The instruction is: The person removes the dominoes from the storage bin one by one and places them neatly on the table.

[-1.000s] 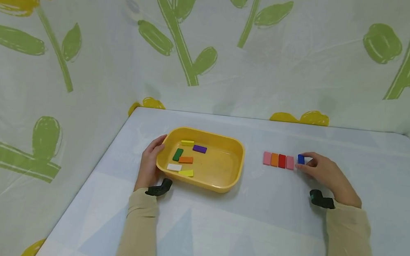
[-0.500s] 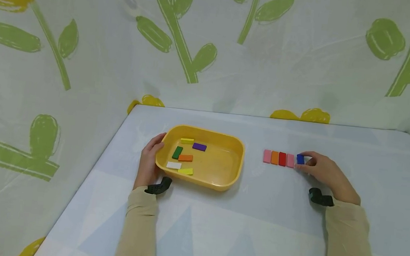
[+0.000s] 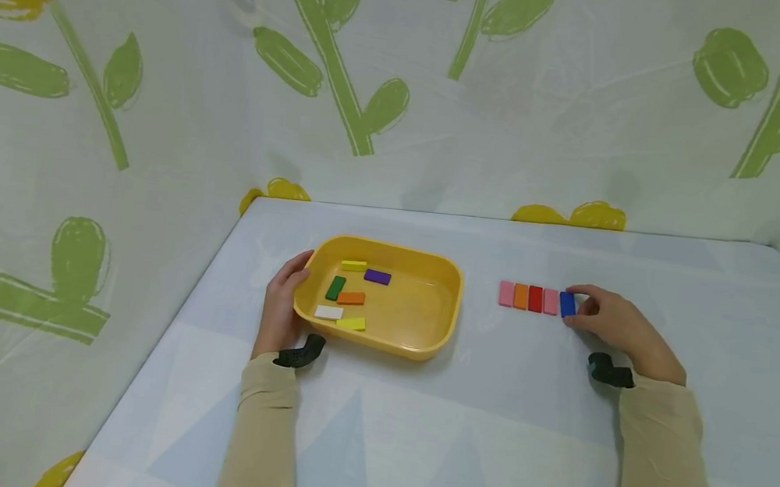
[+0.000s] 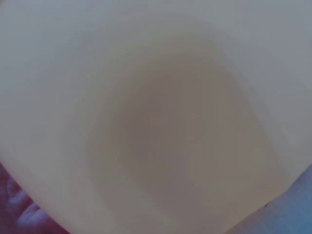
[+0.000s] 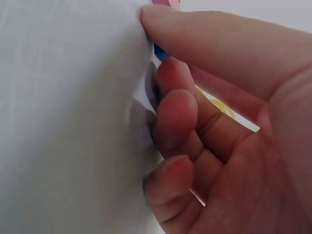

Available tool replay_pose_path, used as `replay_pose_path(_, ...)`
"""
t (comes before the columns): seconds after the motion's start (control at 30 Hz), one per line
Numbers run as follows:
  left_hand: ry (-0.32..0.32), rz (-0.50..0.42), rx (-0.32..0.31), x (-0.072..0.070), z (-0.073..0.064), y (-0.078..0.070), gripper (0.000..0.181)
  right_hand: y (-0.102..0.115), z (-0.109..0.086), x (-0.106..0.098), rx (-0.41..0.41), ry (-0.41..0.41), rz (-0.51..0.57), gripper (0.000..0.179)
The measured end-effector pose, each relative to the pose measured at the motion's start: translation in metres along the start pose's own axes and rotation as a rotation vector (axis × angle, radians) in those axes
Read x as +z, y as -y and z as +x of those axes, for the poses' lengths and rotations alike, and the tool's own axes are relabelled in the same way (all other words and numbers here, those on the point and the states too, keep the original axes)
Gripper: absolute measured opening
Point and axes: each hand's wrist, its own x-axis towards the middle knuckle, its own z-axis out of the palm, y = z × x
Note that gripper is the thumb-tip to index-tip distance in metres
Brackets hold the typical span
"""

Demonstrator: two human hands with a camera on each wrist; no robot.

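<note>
At the right end of a short row, my right hand (image 3: 611,321) pinches a blue block (image 3: 567,304) between thumb and index finger, flat on the table beside a pink block (image 3: 550,301). Left of that pink one lie a red block (image 3: 535,298), an orange block (image 3: 520,296) and another pink block (image 3: 506,293). In the right wrist view only a sliver of the blue block (image 5: 160,52) shows behind the thumb. My left hand (image 3: 281,304) grips the left end of a yellow tray (image 3: 422,350), whose blurred wall (image 4: 170,122) fills the left wrist view.
Inside the tray lie several small blocks, among them a purple block (image 3: 377,277), a green block (image 3: 335,288) and a white block (image 3: 328,312). A pale patterned cloth covers the table (image 3: 412,449). Behind it rises a leaf-print curtain (image 3: 484,143).
My right hand has brought the blue block left and lowered it from a tilt to lie flat beside the pink block. The left hand keeps its grip on the tray.
</note>
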Motion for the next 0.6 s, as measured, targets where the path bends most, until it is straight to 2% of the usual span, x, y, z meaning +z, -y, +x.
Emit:
replay_pose_path(0.33, -0.001, -0.003, 0.013, 0.0009, 0.0004, -0.0003, 0.035, 0.0004, 0.0015, 0.0011, 0.012, -0.024, -0.012, 0.059)
replay_pose_path(0.6, -0.001, 0.005, 0.000, 0.0000, -0.0002, 0.0003, 0.035, 0.0028, 0.0021, 0.0010, 0.029, -0.005, -0.018, 0.062)
